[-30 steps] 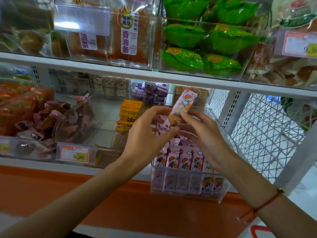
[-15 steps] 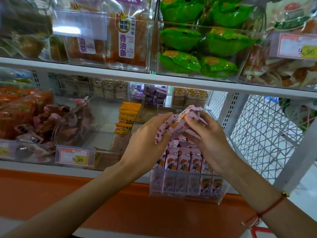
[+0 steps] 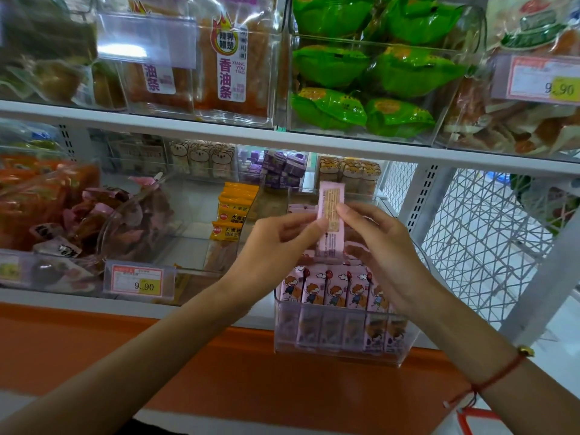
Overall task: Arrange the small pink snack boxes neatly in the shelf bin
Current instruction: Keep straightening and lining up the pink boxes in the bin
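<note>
1. Box (image 3: 330,215), pink and narrow, stood upright above the bin (image 3: 340,346), its back panel of print facing the camera; it was held between both hands, over the rear rows of boxes.
2. Left hand (image 3: 276,249) pinched the box's left edge with thumb and curled fingers; right hand (image 3: 387,255) pinched the right edge between thumb and forefinger, the other fingers loosely bent behind it.
3. Row (image 3: 332,290) of pink boxes stood upright at the bin's front, side by side, each showing a cartoon child; more pink boxes lay behind them, mostly hidden by the hands, so how they lay could not be told.
4. Bin was clear plastic, jutting past the front edge of the lower shelf, at its right end; its front wall showed the lower halves of the boxes through it.
5. Bracelet (image 3: 499,372), a red cord with a small gold bead, circled the right wrist.
6. Yellow packs (image 3: 233,211) stood stacked in the clear bin just left; further left lay a bin of pink and brown wrapped snacks (image 3: 103,221), with a price tag (image 3: 138,279) reading 9.90 on its front.
7. Purple boxes (image 3: 284,169) and bear-printed packs (image 3: 201,157) sat at the back of the same shelf.
8. Green packets (image 3: 361,89) filled a clear bin on the upper shelf; orange sticks (image 3: 232,64) in labelled bags stood to their left.
9. White wire mesh (image 3: 477,240) closed the shelf's right side; an orange band (image 3: 188,356) ran below the shelf.
</note>
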### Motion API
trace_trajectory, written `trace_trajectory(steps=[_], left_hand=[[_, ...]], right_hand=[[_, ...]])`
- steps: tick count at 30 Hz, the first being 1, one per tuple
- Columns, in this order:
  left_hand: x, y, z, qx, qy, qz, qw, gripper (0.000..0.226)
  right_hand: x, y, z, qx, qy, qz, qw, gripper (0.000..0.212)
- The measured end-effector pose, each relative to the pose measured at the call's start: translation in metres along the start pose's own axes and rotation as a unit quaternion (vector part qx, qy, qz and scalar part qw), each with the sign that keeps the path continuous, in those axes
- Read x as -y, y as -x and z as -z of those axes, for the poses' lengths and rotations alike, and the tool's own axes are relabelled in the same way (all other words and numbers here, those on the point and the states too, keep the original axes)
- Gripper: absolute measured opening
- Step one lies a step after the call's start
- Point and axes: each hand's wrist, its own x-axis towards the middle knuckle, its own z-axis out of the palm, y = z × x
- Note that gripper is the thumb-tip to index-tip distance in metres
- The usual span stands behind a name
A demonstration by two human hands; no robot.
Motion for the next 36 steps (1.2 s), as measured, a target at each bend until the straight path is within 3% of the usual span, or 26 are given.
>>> trace_trajectory(steps=[3,7,9,12,15,19,24,30,34,36], left_hand=[[0.003,-0.001,-0.003,0.014,0.053,0.041,0.998,0.007],[0.003,-0.003,-0.001,0.018,0.039,0.04,0.998,0.027],[0.002,-0.003,0.0,0.016,-0.016,-0.008,1.0,0.035],[0.001,-0.002,0.002,0.005,-0.087,-0.084,0.993,0.038],[0.001,-0.002,0.006,-0.011,-0.114,-0.123,0.986,0.037],[0.002,-0.002,0.007,0.001,-0.137,-0.126,0.983,0.035],[0.0,0.0,0.006,0.046,-0.068,-0.1,0.992,0.032],[0.002,-0.001,0.007,0.066,-0.038,-0.088,0.993,0.032],[0.001,-0.002,0.009,0.017,0.047,-0.045,0.998,0.035],[0.001,-0.003,0.01,-0.028,0.076,-0.022,0.996,0.038]], right_hand=[[0.0,0.0,0.0,-0.006,-0.005,-0.023,1.0,0.034],[0.001,0.0,0.001,0.014,-0.01,-0.015,1.0,0.037],[0.002,0.0,0.003,0.033,-0.01,0.004,0.999,0.039],[0.004,0.0,0.006,0.068,-0.027,0.038,0.997,0.048],[0.005,0.003,0.009,0.098,-0.019,0.068,0.993,0.043],[0.005,0.005,0.004,0.061,0.046,0.124,0.989,0.039],[0.01,0.009,-0.004,0.014,0.095,0.189,0.977,0.036],[0.011,0.01,-0.003,0.013,0.113,0.196,0.974,0.041],[0.009,0.01,0.001,0.045,0.139,0.162,0.976,0.074],[0.007,0.012,-0.002,0.044,0.154,0.165,0.973,0.065]])
